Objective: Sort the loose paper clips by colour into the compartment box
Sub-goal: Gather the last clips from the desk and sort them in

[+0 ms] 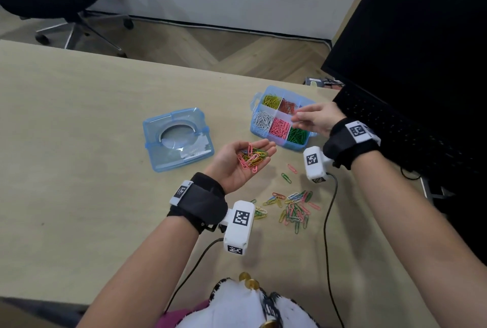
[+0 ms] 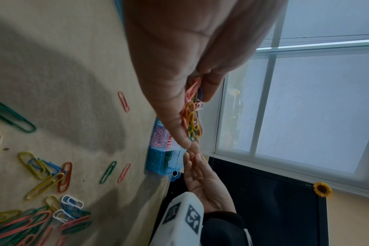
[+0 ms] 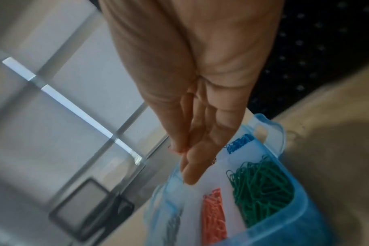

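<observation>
While cupped palm-up over mid-desk, left hand (image 1: 243,161) cradling a mixed bunch of paper clips (image 1: 252,156). Right hand (image 1: 315,119) above compartment box (image 1: 295,146) near desk's right edge, fingertips pinched on something small and pinkish, can't tell what. Loose clips (image 1: 292,207) scattered toward near edge; lid (image 1: 177,138) left of box.

Translucent blue plastic box (image 1: 305,144); matt pale wood table (image 1: 79,116).
</observation>
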A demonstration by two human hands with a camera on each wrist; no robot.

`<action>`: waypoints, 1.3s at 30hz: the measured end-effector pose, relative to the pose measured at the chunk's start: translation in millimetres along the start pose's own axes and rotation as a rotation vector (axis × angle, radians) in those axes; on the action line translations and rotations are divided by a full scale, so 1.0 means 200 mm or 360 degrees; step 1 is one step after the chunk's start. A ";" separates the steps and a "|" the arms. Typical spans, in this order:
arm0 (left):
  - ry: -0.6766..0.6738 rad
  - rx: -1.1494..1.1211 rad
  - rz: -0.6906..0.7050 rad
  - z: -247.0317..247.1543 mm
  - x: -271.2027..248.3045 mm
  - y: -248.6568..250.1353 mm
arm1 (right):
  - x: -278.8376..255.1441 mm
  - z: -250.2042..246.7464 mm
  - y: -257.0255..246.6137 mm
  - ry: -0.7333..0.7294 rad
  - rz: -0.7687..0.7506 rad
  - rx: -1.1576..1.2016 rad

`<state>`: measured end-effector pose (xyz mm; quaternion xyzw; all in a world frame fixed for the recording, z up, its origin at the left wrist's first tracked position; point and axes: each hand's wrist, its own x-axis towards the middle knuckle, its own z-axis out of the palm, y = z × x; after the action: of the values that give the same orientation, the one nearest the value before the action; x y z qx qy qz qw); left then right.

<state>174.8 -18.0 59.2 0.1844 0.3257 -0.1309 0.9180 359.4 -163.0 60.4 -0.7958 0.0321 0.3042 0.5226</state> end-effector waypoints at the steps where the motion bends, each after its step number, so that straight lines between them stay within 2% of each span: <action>1: -0.0008 0.0014 0.0005 0.00 0.00 0.00 | 0.00 0.02 0.00 -0.0011 -0.0017 -0.0157; 3: -0.0030 0.0031 0.0014 0.01 0.00 -0.01 | -0.01 0.06 -0.01 0.0084 -0.0119 -0.0522; 5: -0.0061 0.0022 0.0034 0.01 0.00 -0.01 | -0.06 0.09 -0.03 0.0174 -0.0326 -0.0796; 8: -0.0088 -0.0020 0.0076 0.02 -0.01 -0.01 | -0.24 0.17 -0.07 -0.0056 -0.0671 -0.0820; 11: -0.0066 -0.0085 0.0107 0.02 0.00 -0.01 | -0.43 0.24 -0.08 -0.0284 -0.0748 -0.0926; 14: -0.0075 -0.0130 0.0115 0.02 0.00 -0.01 | -0.51 0.27 -0.07 -0.0272 -0.0865 -0.1207; 17: -0.0086 -0.0088 0.0119 0.02 -0.01 -0.01 | -0.54 0.30 -0.06 -0.0226 -0.0968 -0.1235; 21: -0.0083 -0.0011 0.0098 0.03 -0.01 -0.01 | -0.54 0.35 -0.05 -0.0158 -0.0927 -0.1284; 24: -0.0070 0.0021 0.0099 0.04 -0.01 -0.01 | -0.53 0.36 -0.05 -0.0142 -0.0816 -0.1132; 27: -0.0054 -0.0004 0.0117 0.04 -0.02 0.00 | -0.53 0.32 -0.07 -0.0256 -0.0663 -0.0790; 31: -0.0010 -0.0080 0.0133 0.03 -0.01 0.02 | -0.54 0.25 -0.08 -0.0422 -0.0497 -0.0115; 35: -0.0034 -0.0125 0.0163 0.04 -0.01 0.01 | -0.58 0.23 -0.10 -0.0473 -0.0287 0.0358; 37: -0.0058 -0.0168 0.0180 0.04 -0.01 0.01 | -0.60 0.26 -0.11 -0.0445 -0.0243 0.0344; 39: -0.0045 -0.0190 0.0178 0.04 0.00 0.01 | -0.61 0.29 -0.10 -0.0349 -0.0376 0.0011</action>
<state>180.2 -20.1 65.7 0.1452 0.3093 -0.0624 0.9377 240.9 -136.6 124.7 -0.7541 -0.1180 0.3256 0.5580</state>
